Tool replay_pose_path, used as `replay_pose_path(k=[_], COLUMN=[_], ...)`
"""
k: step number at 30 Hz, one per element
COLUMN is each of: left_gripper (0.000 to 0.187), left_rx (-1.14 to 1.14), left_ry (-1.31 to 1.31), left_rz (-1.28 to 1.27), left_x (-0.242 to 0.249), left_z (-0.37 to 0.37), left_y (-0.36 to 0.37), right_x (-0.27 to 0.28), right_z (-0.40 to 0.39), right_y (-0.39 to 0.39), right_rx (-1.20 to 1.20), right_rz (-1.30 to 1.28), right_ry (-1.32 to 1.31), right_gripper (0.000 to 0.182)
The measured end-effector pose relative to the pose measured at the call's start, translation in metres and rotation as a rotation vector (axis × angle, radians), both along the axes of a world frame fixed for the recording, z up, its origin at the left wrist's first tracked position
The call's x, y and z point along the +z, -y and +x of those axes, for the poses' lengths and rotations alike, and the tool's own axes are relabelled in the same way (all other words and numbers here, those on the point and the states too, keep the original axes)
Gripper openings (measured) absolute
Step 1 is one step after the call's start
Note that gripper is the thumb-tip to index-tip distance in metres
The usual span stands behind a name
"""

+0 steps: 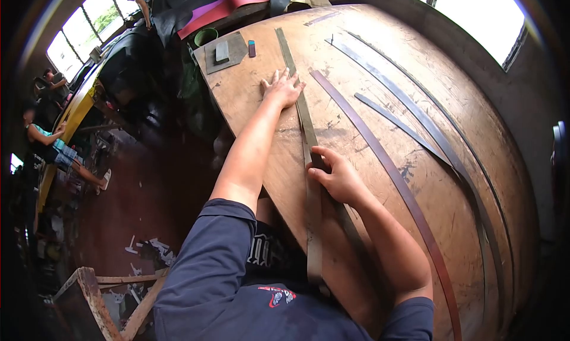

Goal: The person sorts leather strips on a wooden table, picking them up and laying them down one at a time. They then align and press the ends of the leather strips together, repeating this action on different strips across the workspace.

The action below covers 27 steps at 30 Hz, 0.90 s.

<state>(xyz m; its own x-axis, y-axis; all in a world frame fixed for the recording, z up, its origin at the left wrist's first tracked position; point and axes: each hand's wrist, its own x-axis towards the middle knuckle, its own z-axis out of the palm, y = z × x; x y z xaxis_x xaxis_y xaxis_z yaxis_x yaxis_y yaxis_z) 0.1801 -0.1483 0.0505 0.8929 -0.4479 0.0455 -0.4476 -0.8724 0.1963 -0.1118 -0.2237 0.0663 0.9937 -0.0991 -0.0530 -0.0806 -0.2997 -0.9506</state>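
A long olive-brown strip (304,116), which looks like leather, runs lengthwise over the wooden table (356,222). My left hand (284,92) presses flat beside and partly on its upper part, fingers spread. Lower down, my right hand (337,178) pinches the strip between thumb and fingers; its far fingers are partly hidden. Below this grip two lengths show, a lighter one (314,234) toward my lap and a darker one passing under my right forearm. To the right lies a reddish-brown strip (380,148), apart from both hands.
Dark strips (409,106) lie farther right. At the table's far left corner are a grey slab with a block (222,51) and a small dark red and blue item (252,48). A green bucket (205,37) stands behind. People work at left; a wooden frame (98,305) stands lower left.
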Motion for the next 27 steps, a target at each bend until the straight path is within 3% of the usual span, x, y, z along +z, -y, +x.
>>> replay_pose_path(k=[4,6,16,24,27], left_gripper=[0.064,0.064,0.063,0.066,0.070], left_rx=[-0.042,-0.045,-0.039,-0.080,-0.065], left_ry=[-0.007,-0.017,0.016,0.085,0.100], left_rz=[0.009,0.025,-0.018,-0.010,-0.146], left_x=[0.005,-0.002,-0.001,-0.012,-0.001], left_z=[0.008,0.008,0.014,0.025,0.016], left_y=[0.002,0.000,0.002,0.007,0.004], right_x=[-0.001,0.006,0.010,0.010,0.000], right_z=[0.000,-0.002,-0.001,-0.001,0.002], right_y=[0.000,-0.002,-0.006,-0.009,-0.007], right_rx=[-0.007,-0.010,-0.011,-0.069,-0.063], right_rz=[-0.099,0.067,0.045,-0.172,-0.142], right_ry=[0.007,-0.035,-0.023,-0.026,0.013], right_gripper=[0.055,0.054,0.057,0.054,0.052])
